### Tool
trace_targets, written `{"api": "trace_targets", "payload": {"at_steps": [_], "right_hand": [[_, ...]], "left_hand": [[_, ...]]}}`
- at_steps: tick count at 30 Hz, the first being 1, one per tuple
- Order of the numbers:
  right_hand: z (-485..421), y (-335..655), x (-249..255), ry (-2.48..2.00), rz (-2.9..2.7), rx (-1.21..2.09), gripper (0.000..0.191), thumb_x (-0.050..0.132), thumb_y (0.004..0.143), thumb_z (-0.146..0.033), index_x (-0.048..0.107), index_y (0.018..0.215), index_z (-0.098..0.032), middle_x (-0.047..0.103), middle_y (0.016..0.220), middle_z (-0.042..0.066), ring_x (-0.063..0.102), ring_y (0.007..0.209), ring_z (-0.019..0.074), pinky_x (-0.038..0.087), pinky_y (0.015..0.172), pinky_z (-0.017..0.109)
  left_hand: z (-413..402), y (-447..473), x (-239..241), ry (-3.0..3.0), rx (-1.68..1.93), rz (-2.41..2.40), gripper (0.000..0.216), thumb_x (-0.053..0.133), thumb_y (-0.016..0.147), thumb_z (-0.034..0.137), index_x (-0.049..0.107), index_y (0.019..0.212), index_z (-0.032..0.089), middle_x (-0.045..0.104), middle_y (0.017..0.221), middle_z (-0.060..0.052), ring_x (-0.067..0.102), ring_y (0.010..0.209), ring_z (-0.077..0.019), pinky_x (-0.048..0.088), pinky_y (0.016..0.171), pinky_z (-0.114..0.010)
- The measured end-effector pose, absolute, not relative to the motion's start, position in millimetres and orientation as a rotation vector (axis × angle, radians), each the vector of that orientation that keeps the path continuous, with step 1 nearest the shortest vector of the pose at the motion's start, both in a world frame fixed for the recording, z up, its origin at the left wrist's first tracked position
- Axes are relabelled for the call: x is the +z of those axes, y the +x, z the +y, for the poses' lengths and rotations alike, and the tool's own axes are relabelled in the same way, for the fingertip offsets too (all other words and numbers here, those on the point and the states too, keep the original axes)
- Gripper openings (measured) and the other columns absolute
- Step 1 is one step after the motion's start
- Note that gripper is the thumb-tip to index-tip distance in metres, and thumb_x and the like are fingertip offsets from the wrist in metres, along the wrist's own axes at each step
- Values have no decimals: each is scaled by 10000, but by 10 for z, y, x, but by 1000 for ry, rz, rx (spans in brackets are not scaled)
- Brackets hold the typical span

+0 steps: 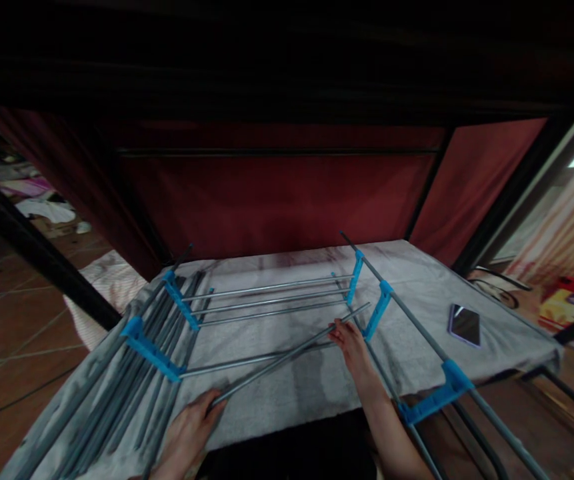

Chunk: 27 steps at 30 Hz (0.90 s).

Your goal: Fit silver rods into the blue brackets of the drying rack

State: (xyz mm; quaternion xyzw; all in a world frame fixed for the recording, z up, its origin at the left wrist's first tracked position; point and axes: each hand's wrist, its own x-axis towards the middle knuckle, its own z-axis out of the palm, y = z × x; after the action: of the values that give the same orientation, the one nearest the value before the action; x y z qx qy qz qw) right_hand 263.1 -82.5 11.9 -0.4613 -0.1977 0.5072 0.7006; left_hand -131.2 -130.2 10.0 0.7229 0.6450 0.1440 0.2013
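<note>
While both hands are on it, a loose metal rod (267,369) slants across the middle of a frame, its near end toward eight o'clock and its tip toward two. The fingers of the left hand (194,423) are wrapped around the near end, and those of the right hand (349,343) pinch the rod a little short of its tip. In this view the rod crosses over the nearer crossbar (217,367); whether the two touch, I cannot tell. Toward twelve o'clock three more crossbars (277,311) run side by side between blue connectors, the left connector (181,301) at ten o'clock and the right connector (355,279) at one. Another blue piece, the near-left connector (151,350), sits at nine, and the near-right connector (437,397) lies between three and four, joined to a long side tube (417,325). Beyond the left connectors, also at nine, loose rods (131,373) lie bunched lengthwise on a pale grey cloth (311,387). A phone (465,325) rests on the cloth near three o'clock, well apart from the right hand. Farther out at three stands a red and yellow package (569,308), and red fabric (287,200) hangs at twelve.
</note>
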Motion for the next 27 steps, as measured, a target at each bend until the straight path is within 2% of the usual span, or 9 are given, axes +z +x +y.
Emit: {"api": "trace_targets", "payload": {"at_steps": [5,10,13,18,27], "right_hand": [[-770,2634,103,-1042,-363,1121,399,813,584,-481,618,767,-185,685,731,19,641,657,150,565,669,304],[-628,2685,68,-1069,-293,1075,407,773,620,-485,625,851,-185,705,748,19,652,638,143,560,607,273],[-572,2739,69,-1089,-262,1051,342,774,644,-415,626,841,-179,705,723,12,648,610,128,556,587,248],[-502,2899,122,-1102,-192,1044,215,761,677,-277,603,785,-180,706,725,10,626,562,102,556,567,219],[-438,3085,-73,-1177,-106,1139,28,601,804,-176,581,790,-190,661,672,-24,638,600,95,577,637,228]], "left_hand": [[-1315,-1422,-41,2021,318,1883,416,405,855,475,659,1086,240,713,1164,-51,667,1076,-269,503,967,-380],[-1346,-1606,-239,1979,269,1911,415,366,892,450,650,1114,245,695,1204,-48,636,1138,-257,483,995,-361],[-1353,-1633,-297,1966,212,1916,406,368,902,416,634,1141,223,672,1244,-55,624,1156,-246,463,1020,-366],[-1212,-1460,-147,1950,144,1979,365,365,939,320,595,1201,213,681,1222,-50,644,1107,-217,474,978,-343],[-1115,-1260,246,2262,143,1990,293,403,952,237,642,1117,201,698,1118,-80,642,1043,-228,433,958,-363]]}}
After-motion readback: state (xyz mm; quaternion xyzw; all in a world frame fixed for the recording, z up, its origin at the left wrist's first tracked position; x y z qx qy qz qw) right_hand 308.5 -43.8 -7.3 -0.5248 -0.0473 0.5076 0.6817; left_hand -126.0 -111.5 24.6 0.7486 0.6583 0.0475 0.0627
